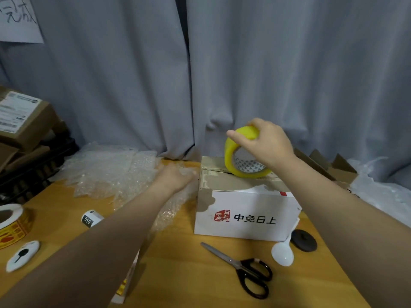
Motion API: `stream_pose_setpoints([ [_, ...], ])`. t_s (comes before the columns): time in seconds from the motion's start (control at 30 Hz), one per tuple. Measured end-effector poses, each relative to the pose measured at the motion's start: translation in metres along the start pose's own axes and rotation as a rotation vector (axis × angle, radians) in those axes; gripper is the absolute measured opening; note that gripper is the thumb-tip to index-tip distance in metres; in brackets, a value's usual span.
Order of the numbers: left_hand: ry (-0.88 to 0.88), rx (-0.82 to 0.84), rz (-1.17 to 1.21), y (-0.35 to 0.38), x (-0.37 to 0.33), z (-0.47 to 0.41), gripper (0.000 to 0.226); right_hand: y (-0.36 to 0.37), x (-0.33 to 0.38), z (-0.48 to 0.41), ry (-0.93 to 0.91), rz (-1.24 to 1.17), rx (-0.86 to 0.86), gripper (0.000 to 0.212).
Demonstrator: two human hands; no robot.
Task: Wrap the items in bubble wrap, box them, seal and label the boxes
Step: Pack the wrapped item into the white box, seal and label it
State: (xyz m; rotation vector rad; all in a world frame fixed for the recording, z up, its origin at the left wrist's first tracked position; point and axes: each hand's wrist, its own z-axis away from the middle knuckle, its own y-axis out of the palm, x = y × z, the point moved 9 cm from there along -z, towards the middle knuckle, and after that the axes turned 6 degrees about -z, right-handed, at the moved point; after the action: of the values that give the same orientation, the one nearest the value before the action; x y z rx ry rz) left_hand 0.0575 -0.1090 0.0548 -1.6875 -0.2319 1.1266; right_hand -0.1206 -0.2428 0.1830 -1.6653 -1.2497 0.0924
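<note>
Atop box (244, 205), right grip (264, 141) clamped on tape roll (229, 156) at flap seam, likely to seal; left grip (175, 177) on bubble wrap (106, 170) beside box, curl unclear.

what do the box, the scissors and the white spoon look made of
Box: cardboard with white printed skin, torn to brown on top. Scissors: grey metal blades, glossy black handles, likely plastic. Spoon: glossy white, plastic or ceramic, unclear.
</note>
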Motion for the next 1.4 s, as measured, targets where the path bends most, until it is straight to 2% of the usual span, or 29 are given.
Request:
stream_pose_setpoints([
  [0.07, 0.116, -0.132, 0.284, -0.019, -0.021, 0.008, 0.055, 0.002, -0.009, 0.004, -0.039, -0.179, 0.034, 0.060],
  [0.1, 0.125, -0.075, 0.486, -0.017, -0.032, 0.014, 0.049, 0.002, -0.014, 0.006, -0.058, -0.219, 0.054, 0.064],
  [0.17, 0.034, 0.201, 0.852, 0.013, -0.052, 0.026, 0.046, 0.003, -0.032, 0.013, -0.034, -0.287, 0.075, 0.067],
  [0.23, 0.002, 0.347, 0.972, 0.039, -0.061, 0.034, 0.056, 0.006, -0.060, 0.021, 0.074, -0.346, 0.075, 0.057],
  [0.3, -0.001, 0.412, 0.979, 0.057, -0.057, 0.034, 0.073, 0.016, -0.085, 0.030, 0.218, -0.317, 0.126, 0.046],
  [0.4, -0.006, 0.421, 0.898, 0.065, -0.047, 0.031, 0.087, 0.031, -0.103, 0.036, 0.364, -0.294, 0.214, 0.057],
  [0.47, 0.045, 0.408, 0.804, 0.054, -0.046, 0.030, 0.095, 0.034, -0.111, 0.032, 0.428, -0.333, 0.203, 0.058],
  [0.5, 0.092, 0.377, 0.702, 0.046, -0.046, 0.027, 0.105, 0.034, -0.115, 0.031, 0.463, -0.361, 0.179, 0.059],
  [0.6, 0.321, 0.279, 0.183, 0.022, -0.054, 0.028, 0.124, 0.036, -0.109, 0.030, 0.484, -0.372, 0.151, 0.061],
  [0.67, 0.366, 0.266, -0.114, 0.023, -0.054, 0.033, 0.121, 0.040, -0.096, 0.031, 0.479, -0.334, 0.160, 0.061],
  [0.73, 0.395, 0.166, -0.343, 0.022, -0.053, 0.030, 0.128, 0.048, -0.085, 0.033, 0.473, -0.266, 0.216, 0.052],
  [0.8, 0.453, 0.068, -0.494, 0.020, -0.056, 0.026, 0.137, 0.046, -0.078, 0.029, 0.436, -0.194, 0.190, 0.054],
  [0.9, 0.530, 0.082, -0.515, 0.025, -0.058, 0.023, 0.136, 0.031, -0.047, 0.013, 0.178, -0.059, 0.071, 0.058],
  [1.0, 0.572, 0.091, -0.434, 0.024, -0.060, 0.020, 0.130, 0.022, -0.008, 0.001, -0.025, -0.164, 0.058, 0.044],
  [1.07, 0.580, 0.091, -0.422, 0.023, -0.059, 0.020, 0.125, 0.021, 0.001, -0.002, -0.078, -0.183, 0.080, 0.040],
  [1.13, 0.568, 0.097, -0.443, 0.022, -0.057, 0.023, 0.120, 0.018, -0.002, -0.003, -0.122, -0.136, 0.122, 0.051],
  [1.2, 0.544, 0.118, -0.486, 0.022, -0.056, 0.025, 0.119, 0.003, -0.021, -0.005, -0.119, -0.065, 0.128, 0.063],
  [1.3, 0.549, 0.144, -0.511, 0.023, -0.060, 0.028, 0.120, -0.026, -0.057, -0.008, -0.078, 0.084, 0.147, 0.069],
  [1.4, 0.557, 0.148, -0.573, 0.026, -0.069, 0.031, 0.119, -0.035, -0.062, -0.003, -0.106, 0.060, 0.148, 0.070],
])
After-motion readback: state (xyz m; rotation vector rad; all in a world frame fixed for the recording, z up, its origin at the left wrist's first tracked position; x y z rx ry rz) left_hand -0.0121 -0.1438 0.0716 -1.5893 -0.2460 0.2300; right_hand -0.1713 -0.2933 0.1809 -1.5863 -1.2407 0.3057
